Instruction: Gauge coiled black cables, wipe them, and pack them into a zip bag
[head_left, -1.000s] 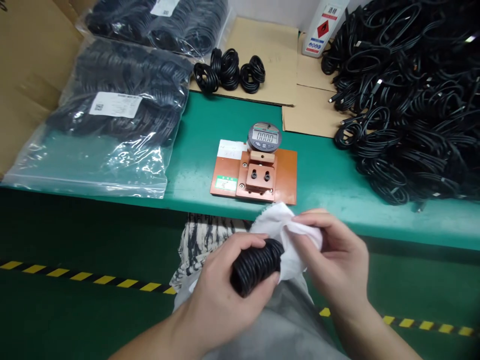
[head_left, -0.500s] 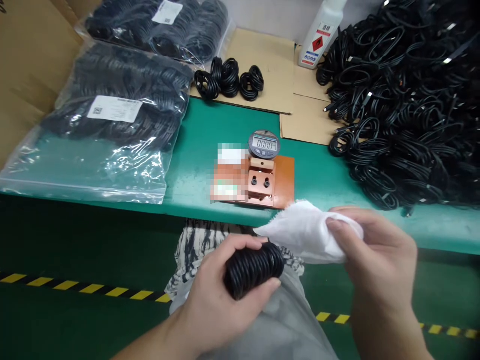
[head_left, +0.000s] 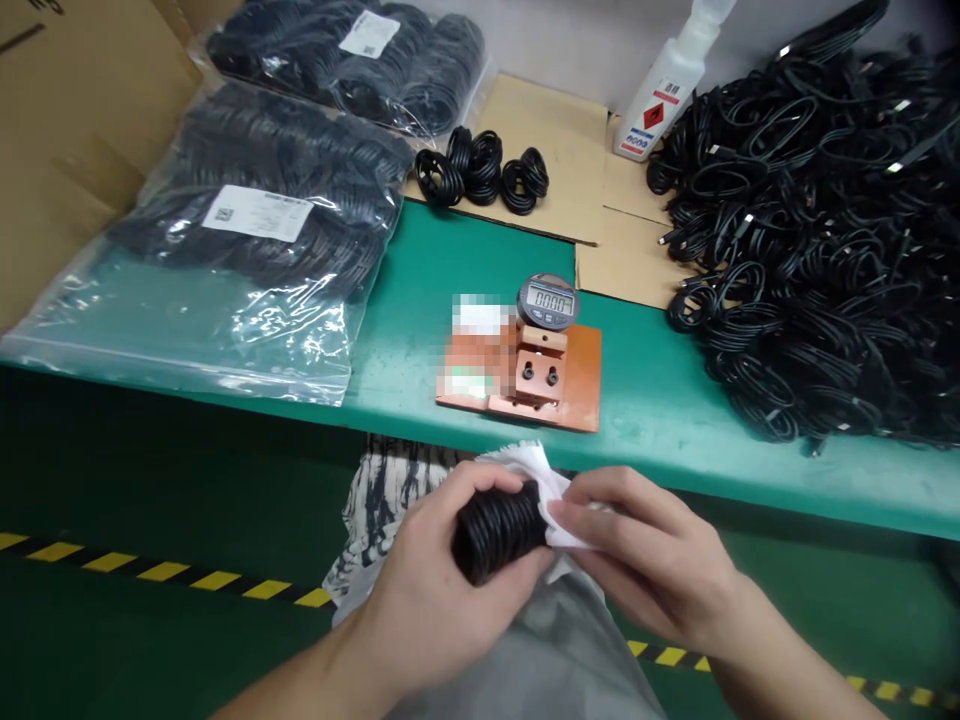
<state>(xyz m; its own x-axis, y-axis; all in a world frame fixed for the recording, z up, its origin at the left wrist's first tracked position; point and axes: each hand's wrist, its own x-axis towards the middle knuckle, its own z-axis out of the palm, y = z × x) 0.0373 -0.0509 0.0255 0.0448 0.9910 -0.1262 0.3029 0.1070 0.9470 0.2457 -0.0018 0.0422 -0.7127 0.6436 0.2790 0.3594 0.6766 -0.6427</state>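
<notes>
My left hand (head_left: pixel 439 590) is closed round a stack of black rubber rings (head_left: pixel 495 530), held over my lap below the table edge. My right hand (head_left: pixel 645 565) pinches a white cloth (head_left: pixel 544 485) and presses it against the right end of the ring stack. On the green table (head_left: pixel 652 390) just beyond my hands stands an orange fixture plate (head_left: pixel 581 385) with a small block and a digital gauge (head_left: pixel 547 300) reading zeros.
Clear bags of black rings (head_left: pixel 247 230) lie at the left, by a cardboard box (head_left: pixel 67 130). Loose ring bundles (head_left: pixel 484 170) sit on cardboard at the back. A big heap of black cables (head_left: pixel 817 230) fills the right. A white bottle (head_left: pixel 667 90) stands behind.
My right hand had drawn the cloth away to the right; it has now come back and presses the cloth against the ring stack. The view has shifted slightly.
</notes>
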